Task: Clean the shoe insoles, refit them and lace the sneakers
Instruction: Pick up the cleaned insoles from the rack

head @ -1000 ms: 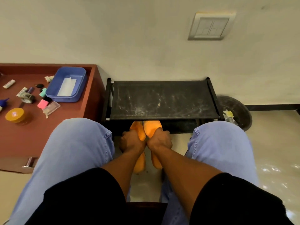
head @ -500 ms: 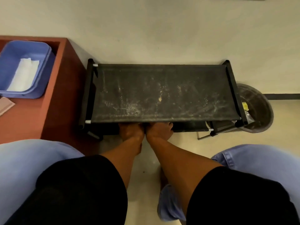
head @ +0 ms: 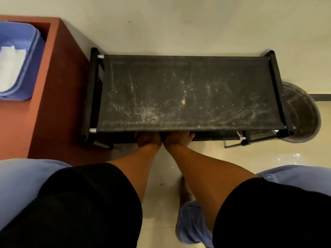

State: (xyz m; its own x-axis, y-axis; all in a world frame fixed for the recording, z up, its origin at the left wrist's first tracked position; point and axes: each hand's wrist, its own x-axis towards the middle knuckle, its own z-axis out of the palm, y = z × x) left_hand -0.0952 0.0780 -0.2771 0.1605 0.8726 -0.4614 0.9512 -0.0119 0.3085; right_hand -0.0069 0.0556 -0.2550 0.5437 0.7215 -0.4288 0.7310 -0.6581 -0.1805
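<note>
Black mesh rack [head: 188, 93] hides whatever both hands reach for: left hand [head: 147, 140] and right hand [head: 176, 138] sit side by side under its front edge, fingers out of sight, so grip can't be told. No sneakers visible. If they're there, expect them light and soft-sided; hold by the heel.

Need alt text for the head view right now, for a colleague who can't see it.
Both hands, left hand and right hand, reach side by side under the dusty black rack; their fingers are hidden. A red-brown table with a blue tub stands left.
</note>
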